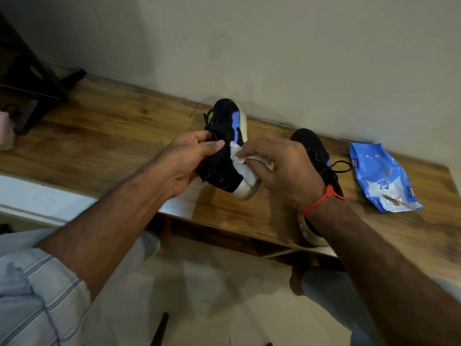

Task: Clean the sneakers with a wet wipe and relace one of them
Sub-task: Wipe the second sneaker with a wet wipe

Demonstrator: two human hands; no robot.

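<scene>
My left hand (pixel 185 161) grips a black and blue sneaker (pixel 228 126) with a white sole by its collar, holding it above the wooden table (pixel 99 136). My right hand (pixel 277 168) pinches a white wet wipe (pixel 243 162) against the side of that sneaker near the heel. The second black sneaker (pixel 315 151) lies on the table to the right, partly hidden behind my right wrist, with its black lace trailing out.
A blue wet wipe pack (pixel 381 176) lies on the table at the right. A dark stand (pixel 32 78) sits at the far left by the wall. A white sheet (pixel 182 203) lies at the table's front edge.
</scene>
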